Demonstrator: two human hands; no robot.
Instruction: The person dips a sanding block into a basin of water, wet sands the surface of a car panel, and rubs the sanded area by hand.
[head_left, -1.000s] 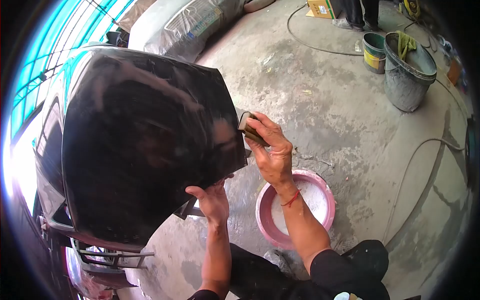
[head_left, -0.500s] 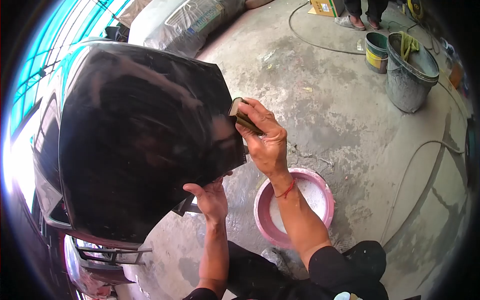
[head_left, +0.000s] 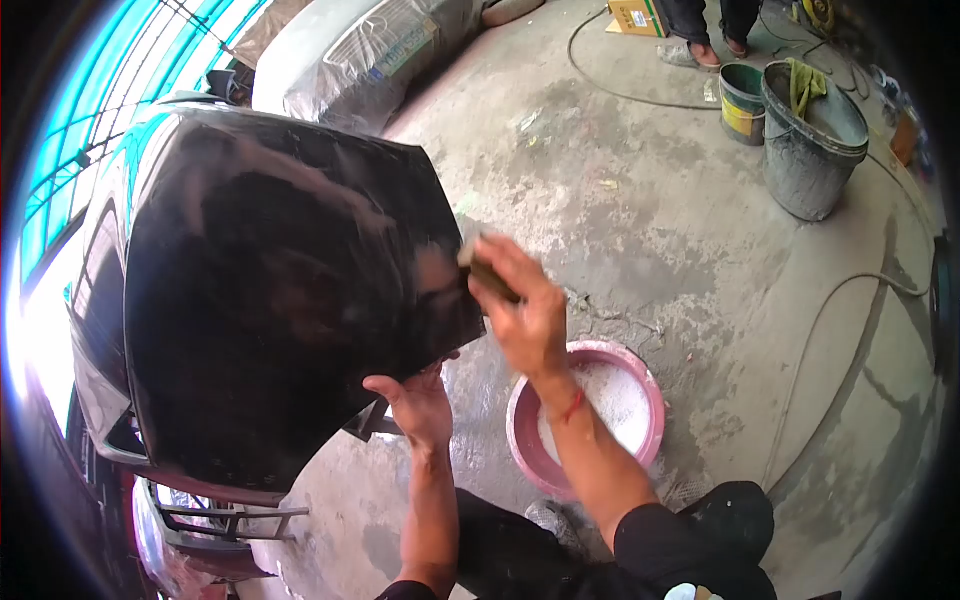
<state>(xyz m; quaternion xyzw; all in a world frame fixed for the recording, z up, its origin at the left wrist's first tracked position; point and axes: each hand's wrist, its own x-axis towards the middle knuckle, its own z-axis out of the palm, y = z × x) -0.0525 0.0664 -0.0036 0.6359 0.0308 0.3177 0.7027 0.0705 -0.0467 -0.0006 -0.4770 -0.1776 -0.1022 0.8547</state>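
A glossy black car body panel [head_left: 290, 300] fills the left half of the view, with pale reflections on it. My right hand [head_left: 520, 305], slightly blurred, grips a small sanding block [head_left: 487, 270] between thumb and fingers, against the panel's right edge. At the panel's lower right edge, my left hand [head_left: 420, 402] holds it, thumb showing on the near side and the other fingers partly hidden behind the edge. Below my right forearm sits a pink basin [head_left: 520, 445] with whitish, foamy liquid.
A grey bucket [head_left: 808, 165] with a yellow-green cloth and a smaller green bucket [head_left: 741, 95] stand upper right, near a person's feet [head_left: 705, 55]. Hoses [head_left: 815, 340] cross the floor. A plastic-covered car [head_left: 370, 60] is at the top; a metal stand [head_left: 235, 520] is lower left.
My right hand has moved down along the panel's right edge with the block since half a second ago. My left hand keeps its hold. The view has shifted slightly.
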